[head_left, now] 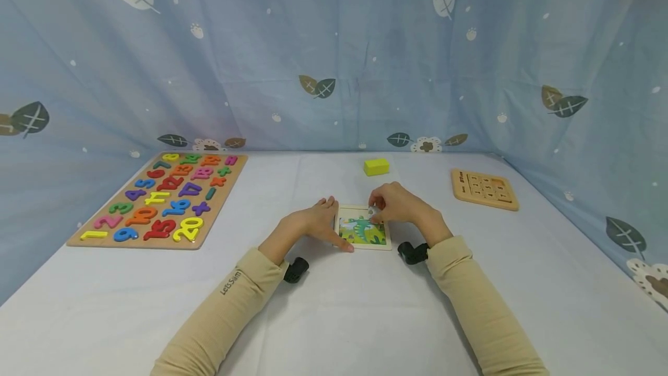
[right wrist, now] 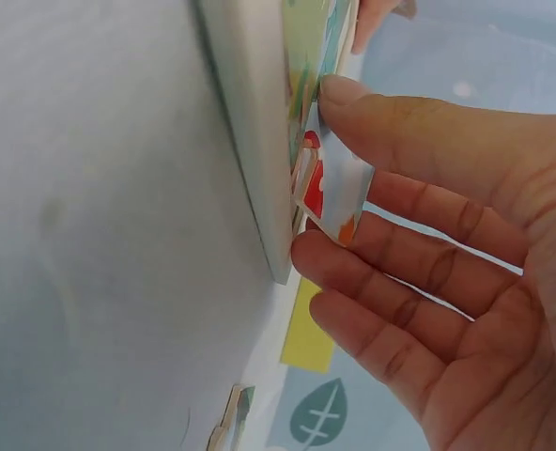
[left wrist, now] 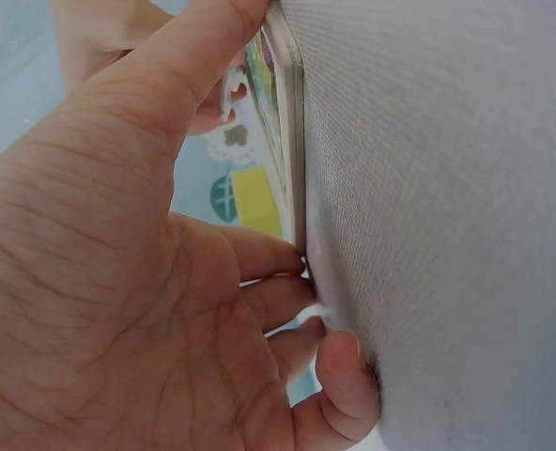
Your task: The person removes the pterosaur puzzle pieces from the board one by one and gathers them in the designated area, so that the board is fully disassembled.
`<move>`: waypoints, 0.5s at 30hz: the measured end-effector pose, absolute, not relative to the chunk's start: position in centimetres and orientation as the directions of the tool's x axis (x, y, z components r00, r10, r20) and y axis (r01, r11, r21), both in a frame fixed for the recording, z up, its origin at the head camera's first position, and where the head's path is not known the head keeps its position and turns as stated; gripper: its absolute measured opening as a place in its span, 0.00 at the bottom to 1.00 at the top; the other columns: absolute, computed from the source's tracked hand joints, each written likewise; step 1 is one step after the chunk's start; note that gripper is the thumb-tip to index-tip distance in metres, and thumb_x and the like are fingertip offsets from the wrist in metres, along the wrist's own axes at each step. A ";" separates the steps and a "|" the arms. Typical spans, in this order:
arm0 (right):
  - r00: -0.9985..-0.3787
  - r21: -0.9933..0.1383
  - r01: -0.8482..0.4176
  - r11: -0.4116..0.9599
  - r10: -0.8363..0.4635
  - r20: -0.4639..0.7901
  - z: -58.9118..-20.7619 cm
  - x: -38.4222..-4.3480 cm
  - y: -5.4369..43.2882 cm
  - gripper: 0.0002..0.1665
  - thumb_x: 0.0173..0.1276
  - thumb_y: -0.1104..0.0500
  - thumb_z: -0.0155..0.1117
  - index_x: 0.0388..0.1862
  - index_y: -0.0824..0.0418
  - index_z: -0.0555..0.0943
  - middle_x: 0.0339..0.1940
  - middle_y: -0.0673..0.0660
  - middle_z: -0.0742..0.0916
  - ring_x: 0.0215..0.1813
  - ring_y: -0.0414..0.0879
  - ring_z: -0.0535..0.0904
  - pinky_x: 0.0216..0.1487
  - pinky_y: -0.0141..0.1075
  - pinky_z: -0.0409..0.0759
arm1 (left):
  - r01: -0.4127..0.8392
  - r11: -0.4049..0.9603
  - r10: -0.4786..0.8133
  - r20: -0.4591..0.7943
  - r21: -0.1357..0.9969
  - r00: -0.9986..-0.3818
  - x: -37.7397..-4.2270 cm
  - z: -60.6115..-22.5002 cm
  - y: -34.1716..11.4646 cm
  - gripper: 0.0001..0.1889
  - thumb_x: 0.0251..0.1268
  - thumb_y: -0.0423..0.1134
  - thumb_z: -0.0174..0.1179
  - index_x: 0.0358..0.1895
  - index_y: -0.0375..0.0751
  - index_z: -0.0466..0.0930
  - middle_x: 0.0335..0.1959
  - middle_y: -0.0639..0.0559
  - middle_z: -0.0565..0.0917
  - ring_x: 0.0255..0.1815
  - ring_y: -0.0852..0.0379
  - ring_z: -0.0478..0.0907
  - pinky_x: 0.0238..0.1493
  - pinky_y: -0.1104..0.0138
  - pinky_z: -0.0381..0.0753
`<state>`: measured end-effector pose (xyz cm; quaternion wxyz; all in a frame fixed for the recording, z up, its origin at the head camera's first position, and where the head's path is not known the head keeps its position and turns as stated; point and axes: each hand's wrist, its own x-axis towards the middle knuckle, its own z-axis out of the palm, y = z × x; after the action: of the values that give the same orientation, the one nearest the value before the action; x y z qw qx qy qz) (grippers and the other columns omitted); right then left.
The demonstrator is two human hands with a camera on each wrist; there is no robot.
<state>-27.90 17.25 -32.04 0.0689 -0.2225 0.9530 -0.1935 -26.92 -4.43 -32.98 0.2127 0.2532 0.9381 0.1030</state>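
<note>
A small flat jigsaw puzzle (head_left: 363,237) in a pale wooden frame shows a green dinosaur and lies on the white table in front of me. My left hand (head_left: 315,222) spans its left side, the thumb at the near corner and a fingertip against the far corner, fairly straight. From the right, my right hand (head_left: 399,202) pinches a loose puzzle piece (right wrist: 330,183) between thumb and fingers. That piece, pale with red and orange patches, stands tilted at the puzzle's upper right. Part of the picture there is hidden by the hand.
Beyond the puzzle sits a yellow block (head_left: 376,167). A wooden board with colourful numbers (head_left: 209,231) lies to the left, and a small wooden number board (head_left: 485,189) to the right. A wood-edged thing (right wrist: 229,421) of unclear kind shows in the right wrist view. Blue curtains hang behind.
</note>
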 end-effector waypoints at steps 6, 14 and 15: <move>-0.898 -0.354 -0.406 0.842 -0.440 -0.018 -31.7 -27.6 16.9 0.16 0.56 0.57 0.75 0.41 0.63 0.84 0.28 0.53 0.82 0.30 0.43 0.73 0.32 0.31 0.73 | 0.428 0.851 0.518 -0.347 0.304 -0.782 -26.9 -32.9 -4.5 0.63 0.51 0.67 0.65 0.77 0.34 0.37 0.79 0.40 0.38 0.80 0.44 0.35 0.78 0.52 0.45; -0.903 -0.294 -0.413 0.862 -0.430 0.005 -31.8 -27.6 16.8 0.17 0.56 0.56 0.75 0.42 0.64 0.86 0.29 0.53 0.85 0.30 0.42 0.74 0.34 0.32 0.76 | 0.434 0.848 0.523 -0.348 0.303 -0.778 -27.0 -33.0 -4.4 0.63 0.51 0.67 0.64 0.77 0.33 0.37 0.79 0.40 0.38 0.80 0.44 0.35 0.78 0.52 0.45; -0.902 -0.290 -0.414 0.863 -0.431 0.007 -31.8 -27.5 16.8 0.17 0.56 0.56 0.74 0.42 0.64 0.86 0.30 0.53 0.85 0.30 0.42 0.74 0.34 0.32 0.76 | 0.434 0.849 0.522 -0.349 0.302 -0.778 -27.0 -33.1 -4.4 0.63 0.51 0.67 0.64 0.77 0.34 0.37 0.79 0.40 0.38 0.80 0.44 0.35 0.78 0.52 0.44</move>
<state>-27.54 16.84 -31.80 0.0293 -0.2190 0.9646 -0.1439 -27.01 -4.39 -33.05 0.2142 0.2551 0.9373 0.1026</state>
